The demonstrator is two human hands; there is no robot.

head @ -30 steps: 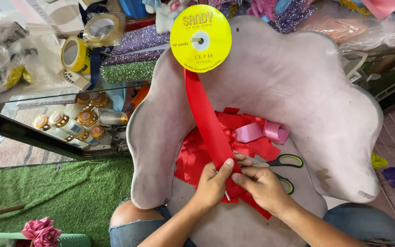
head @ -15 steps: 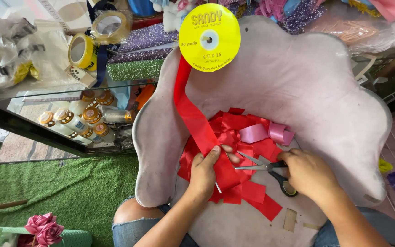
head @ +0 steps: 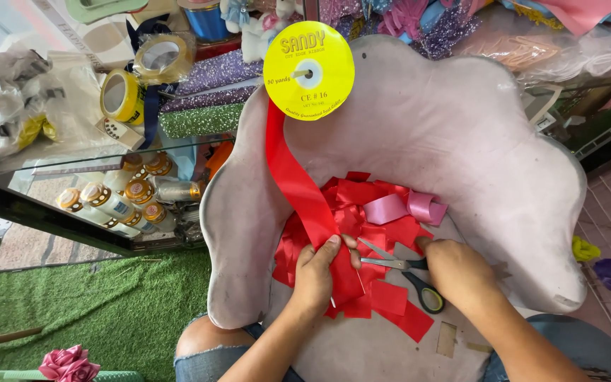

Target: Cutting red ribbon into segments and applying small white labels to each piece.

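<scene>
Right hand (head: 457, 272) having shifted onto scissors (head: 401, 272), now gripping handles, blades pointing 9 o'clock toward red ribbon (head: 298, 187); left hand (head: 316, 276) pinning ribbon strip on grey cushion (head: 461, 141), spool (head: 308, 70) at 12 o'clock.

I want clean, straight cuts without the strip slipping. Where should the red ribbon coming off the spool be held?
Pinch the red ribbon flat near its free end, where the left hand presses it, from its left edge. The scissors come from the right.
</scene>
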